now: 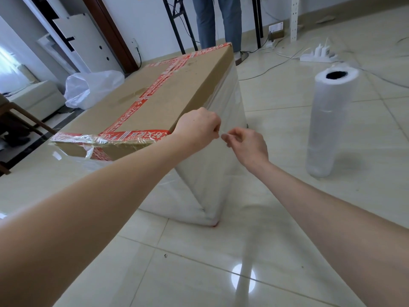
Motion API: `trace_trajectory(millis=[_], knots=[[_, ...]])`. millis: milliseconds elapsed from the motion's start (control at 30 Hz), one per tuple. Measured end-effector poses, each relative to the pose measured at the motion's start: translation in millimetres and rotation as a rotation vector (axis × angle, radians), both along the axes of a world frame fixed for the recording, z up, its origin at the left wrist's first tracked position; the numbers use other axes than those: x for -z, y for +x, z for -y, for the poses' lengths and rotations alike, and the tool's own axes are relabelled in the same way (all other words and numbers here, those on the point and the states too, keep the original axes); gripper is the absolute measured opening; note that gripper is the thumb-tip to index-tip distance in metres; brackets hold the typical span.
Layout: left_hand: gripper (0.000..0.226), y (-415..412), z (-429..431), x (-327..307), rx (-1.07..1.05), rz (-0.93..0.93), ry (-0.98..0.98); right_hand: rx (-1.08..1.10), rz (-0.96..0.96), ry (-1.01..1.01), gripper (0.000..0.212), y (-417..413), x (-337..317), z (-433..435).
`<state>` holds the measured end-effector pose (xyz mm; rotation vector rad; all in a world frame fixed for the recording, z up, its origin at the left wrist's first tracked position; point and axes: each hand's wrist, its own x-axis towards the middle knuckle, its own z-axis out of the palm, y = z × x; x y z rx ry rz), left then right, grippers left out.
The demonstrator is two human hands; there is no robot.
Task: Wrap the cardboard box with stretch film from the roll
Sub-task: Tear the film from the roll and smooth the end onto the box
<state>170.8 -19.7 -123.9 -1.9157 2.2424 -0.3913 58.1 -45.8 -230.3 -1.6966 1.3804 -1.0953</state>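
Here, both hands are pinching a thin strand of stretch film (221, 132) at the near top edge of the cardboard box (159, 94), which is sitting on the tiled floor (221, 273) with its sides filmed. The left hand (199, 127) is curling against the box edge and the right hand (247, 145) is nipping the strand just beside it. The roll (327, 120) is standing apart on the right (no film visibly running to it). This is probably the tail: keeping it taut and pressing it flat should help it cling.

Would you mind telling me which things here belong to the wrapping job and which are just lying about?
Job: cardboard box; stretch film on its sides; film roll standing on the floor; left hand and right hand, both pinching a film strand.
Lying about: white plastic bag; power strip; cables; a bystander's legs.
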Motion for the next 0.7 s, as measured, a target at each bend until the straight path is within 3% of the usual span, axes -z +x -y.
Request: trace_trajectory(millis=[233, 400, 600, 700], knots=[[0.017, 8, 11, 6, 0.009, 0.075, -0.054, 0.104, 0.006, 0.066, 0.013, -13, 13, 12], [0.063, -9, 26, 19, 0.082, 0.093, 0.004, 0.123, 0.031, 0.125, 0.010, -11, 15, 19], [0.016, -25, 43, 25, 0.014, -0.164, -0.062, 0.070, 0.032, 0.169, 0.025, -29, 39, 22], [0.014, -21, 49, 26, -0.014, -0.182, -0.085, 0.013, -0.193, 0.305, 0.033, -43, 65, 22]])
